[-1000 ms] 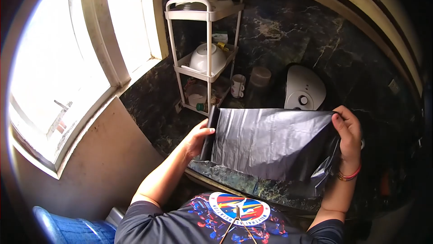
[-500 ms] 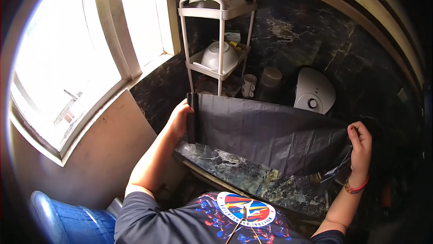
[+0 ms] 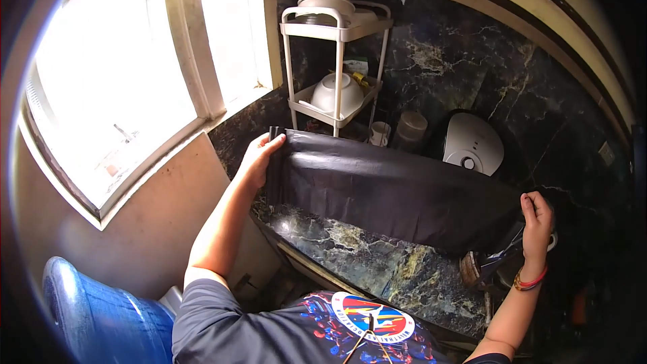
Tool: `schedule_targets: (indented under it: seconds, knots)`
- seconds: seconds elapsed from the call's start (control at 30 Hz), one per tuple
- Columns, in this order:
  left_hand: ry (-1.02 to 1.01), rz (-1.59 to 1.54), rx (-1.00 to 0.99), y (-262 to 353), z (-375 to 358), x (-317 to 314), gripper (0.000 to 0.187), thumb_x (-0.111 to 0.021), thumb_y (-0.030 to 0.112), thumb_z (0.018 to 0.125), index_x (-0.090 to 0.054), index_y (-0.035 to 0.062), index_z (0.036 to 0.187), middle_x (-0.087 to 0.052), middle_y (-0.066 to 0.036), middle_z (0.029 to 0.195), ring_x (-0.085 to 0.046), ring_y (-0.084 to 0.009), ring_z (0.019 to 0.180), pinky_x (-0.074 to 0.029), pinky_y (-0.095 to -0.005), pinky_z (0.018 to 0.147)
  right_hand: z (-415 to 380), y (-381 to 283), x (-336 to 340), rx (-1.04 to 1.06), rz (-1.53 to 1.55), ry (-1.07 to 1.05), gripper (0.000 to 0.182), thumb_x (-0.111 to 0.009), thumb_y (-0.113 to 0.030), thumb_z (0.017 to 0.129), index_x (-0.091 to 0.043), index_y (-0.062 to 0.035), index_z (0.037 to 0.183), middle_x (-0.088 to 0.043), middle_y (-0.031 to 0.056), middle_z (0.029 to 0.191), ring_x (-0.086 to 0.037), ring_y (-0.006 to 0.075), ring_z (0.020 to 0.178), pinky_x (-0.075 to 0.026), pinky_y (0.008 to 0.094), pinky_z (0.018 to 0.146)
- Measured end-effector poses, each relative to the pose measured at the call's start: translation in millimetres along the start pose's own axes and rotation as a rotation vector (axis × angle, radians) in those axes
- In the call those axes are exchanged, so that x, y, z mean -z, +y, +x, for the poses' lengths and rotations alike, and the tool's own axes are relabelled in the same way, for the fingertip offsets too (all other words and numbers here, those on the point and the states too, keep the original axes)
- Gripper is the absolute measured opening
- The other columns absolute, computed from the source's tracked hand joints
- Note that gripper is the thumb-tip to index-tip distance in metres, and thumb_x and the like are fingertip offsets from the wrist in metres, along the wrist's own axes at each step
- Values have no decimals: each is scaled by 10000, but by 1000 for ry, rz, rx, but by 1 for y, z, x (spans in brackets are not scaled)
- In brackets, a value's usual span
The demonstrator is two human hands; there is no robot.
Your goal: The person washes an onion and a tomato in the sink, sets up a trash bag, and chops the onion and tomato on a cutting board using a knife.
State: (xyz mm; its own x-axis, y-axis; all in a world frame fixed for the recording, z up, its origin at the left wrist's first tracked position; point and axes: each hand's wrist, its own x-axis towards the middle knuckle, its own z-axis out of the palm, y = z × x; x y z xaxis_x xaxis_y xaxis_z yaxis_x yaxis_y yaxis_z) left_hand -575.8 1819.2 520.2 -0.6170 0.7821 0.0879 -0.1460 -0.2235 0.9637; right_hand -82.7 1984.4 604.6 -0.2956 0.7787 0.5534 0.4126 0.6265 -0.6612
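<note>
A black plastic garbage bag [image 3: 391,192] stretches between my two hands above the marbled counter. Its left end is still rolled up, and my left hand [image 3: 259,156] is closed around that roll, thumb near the top edge. At the far right, my right hand [image 3: 537,219] pinches the loose end between thumb and fingers. The bag hangs down in a shallow curve and covers part of the counter [image 3: 357,263] behind it.
A white tiered rack [image 3: 337,30] with bowls [image 3: 335,94] stands at the back corner. Beside it are a mug [image 3: 379,134], a clear container [image 3: 410,125] and a grey appliance with a dial [image 3: 473,142]. A window [image 3: 114,94] and a blue water jug [image 3: 108,313] are on the left.
My left hand has shifted slightly up and left on the roll, and the bag is pulled a little tauter. The view has tilted slightly; my right hand keeps its pinch.
</note>
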Motion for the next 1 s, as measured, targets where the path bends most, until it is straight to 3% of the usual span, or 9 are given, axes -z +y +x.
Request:
schedule_targets:
  seconds: [0.27, 0.53, 0.6, 0.7, 0.8, 0.87, 0.9, 0.93, 1.0]
  knots:
    - [23, -174, 189, -1, 9, 4, 229, -575, 326, 914, -583, 108, 985, -590, -12, 982, -547, -101, 841, -460, -292, 748, -8, 27, 14, -39, 143, 86, 262, -508, -171, 963, -433, -11, 770, -344, -14, 690, -335, 65, 674, -305, 233, 605]
    - [265, 294, -310, 21, 48, -1, 424, -502, 410, 950, -585, 5, 1047, -613, -69, 905, -522, -148, 829, -416, -290, 800, -35, -29, 20, 136, -210, 28, 222, -459, -147, 975, -495, -7, 806, -422, 54, 612, -394, 115, 573, -338, 279, 527]
    - [464, 648, -604, 35, 89, -7, 473, -456, 409, 968, -554, -36, 1095, -625, -157, 948, -569, -271, 891, -422, -354, 842, -50, -79, 3, 361, -217, -81, 73, -557, -78, 889, -561, -38, 827, -594, 115, 682, -596, 276, 561, -432, 339, 488]
    - [333, 616, -787, 72, 136, -55, 451, -428, 402, 972, -544, -19, 1087, -615, -230, 1023, -561, -394, 1001, -411, -423, 875, -63, -120, -27, 966, -43, -354, 68, -634, -75, 810, -570, -72, 830, -605, 74, 653, -610, 227, 521, -466, 321, 458]
    - [314, 632, -954, 137, 155, -65, 398, -412, 353, 983, -582, -2, 924, -636, -188, 882, -591, -322, 831, -443, -403, 781, -71, -114, -17, 961, -3, -330, 51, -609, -44, 825, -562, -62, 831, -596, 67, 641, -605, 194, 510, -490, 326, 461]
    - [479, 725, -685, 189, 95, -67, 437, -364, 341, 992, -595, -30, 992, -632, -214, 935, -598, -309, 882, -434, -387, 835, -70, -66, 13, 484, -180, -76, 92, -574, -18, 861, -530, -20, 780, -586, 154, 637, -605, 312, 541, -473, 358, 457]
    - [474, 739, -882, 186, 104, -82, 404, -415, 331, 976, -590, -34, 968, -634, -221, 906, -600, -343, 860, -443, -393, 803, -74, -53, 35, 180, -228, -196, 103, -570, -24, 875, -522, -15, 784, -562, 180, 617, -597, 360, 566, -432, 386, 446]
    - [469, 757, -1062, 172, 119, -88, 378, -466, 321, 960, -585, -37, 943, -636, -227, 877, -602, -376, 839, -452, -398, 771, -85, -28, 31, 309, -235, -90, 110, -574, -42, 880, -519, -21, 787, -541, 183, 588, -582, 366, 541, -394, 397, 437]
    - [423, 547, -902, 161, 142, -101, 353, -499, 301, 949, -588, -38, 987, -615, -264, 907, -580, -407, 880, -440, -409, 804, -103, -50, 34, 415, -243, -138, 119, -586, -57, 874, -512, -23, 787, -552, 164, 580, -593, 343, 530, -407, 387, 437]
